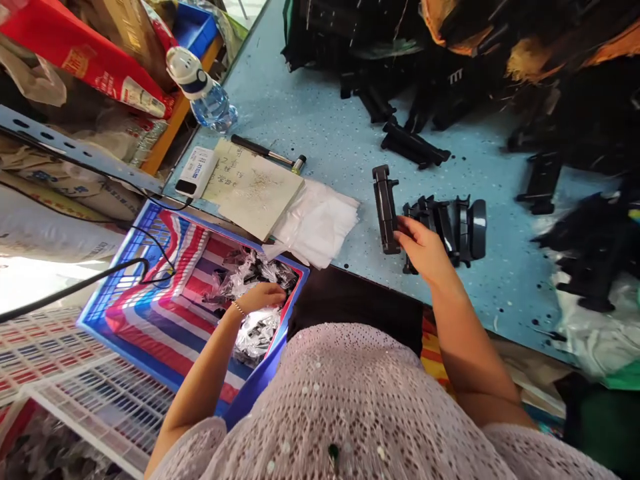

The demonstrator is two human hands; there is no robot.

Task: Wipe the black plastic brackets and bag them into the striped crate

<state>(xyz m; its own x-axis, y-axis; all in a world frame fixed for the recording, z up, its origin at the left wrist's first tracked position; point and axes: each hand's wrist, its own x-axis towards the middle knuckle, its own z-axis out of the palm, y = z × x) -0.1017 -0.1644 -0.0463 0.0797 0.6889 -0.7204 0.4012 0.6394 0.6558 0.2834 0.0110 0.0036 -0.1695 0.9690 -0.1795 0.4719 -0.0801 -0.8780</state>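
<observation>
Pinching black part (384,210) with right hand (425,253); may scatter neighbouring parts (453,227) beneath it by brushing; cannot tell grip of left hand (265,297).

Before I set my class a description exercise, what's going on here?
One person is working with both hands. The right hand touches a slim black part beside a row of other black parts on the blue table. The left hand is inside a blue crate, near plastic-wrapped bundles. White plastic lies on the table.
</observation>
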